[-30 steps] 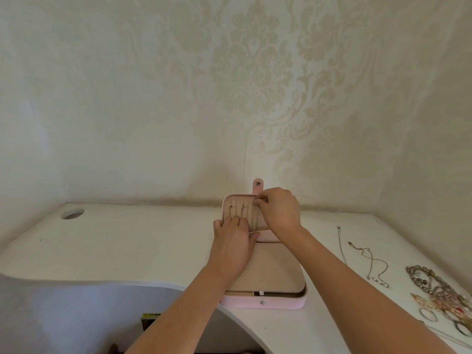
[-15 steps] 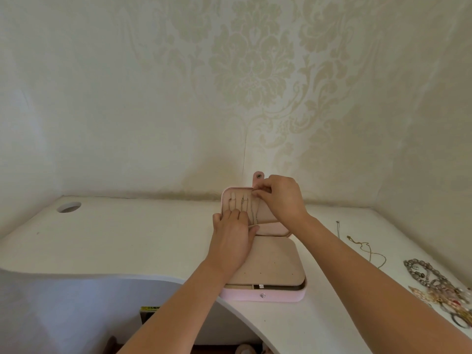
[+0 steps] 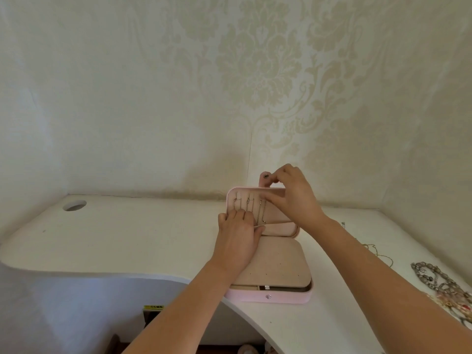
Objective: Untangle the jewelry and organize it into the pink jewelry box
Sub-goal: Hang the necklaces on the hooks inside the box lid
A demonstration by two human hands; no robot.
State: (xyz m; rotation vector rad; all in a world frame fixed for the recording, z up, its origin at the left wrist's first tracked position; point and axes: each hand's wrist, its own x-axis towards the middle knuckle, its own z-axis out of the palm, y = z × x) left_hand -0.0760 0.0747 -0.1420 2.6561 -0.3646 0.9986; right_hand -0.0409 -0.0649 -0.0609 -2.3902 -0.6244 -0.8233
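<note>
My right hand [image 3: 293, 200] is shifting up, gripping the top edge of the pink jewelry box [image 3: 281, 298] lid [image 3: 255, 193] at frame centre; my left hand [image 3: 237, 236] is still pressing the necklaces [image 3: 261, 213] with flat fingers.

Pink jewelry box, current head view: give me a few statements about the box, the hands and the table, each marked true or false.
1. The pink jewelry box lies open on the white table. True.
2. The right hand is picking from the jewelry pile. False: it holds the top edge of the lid; the pile lies at the table's right edge.
3. Thin chains hang inside the lid. True.
4. The left hand rests on the table, clear of the box. False: its fingers lie on the lower part of the lid.
5. A round hole in the table lies left of the box. True.
</note>
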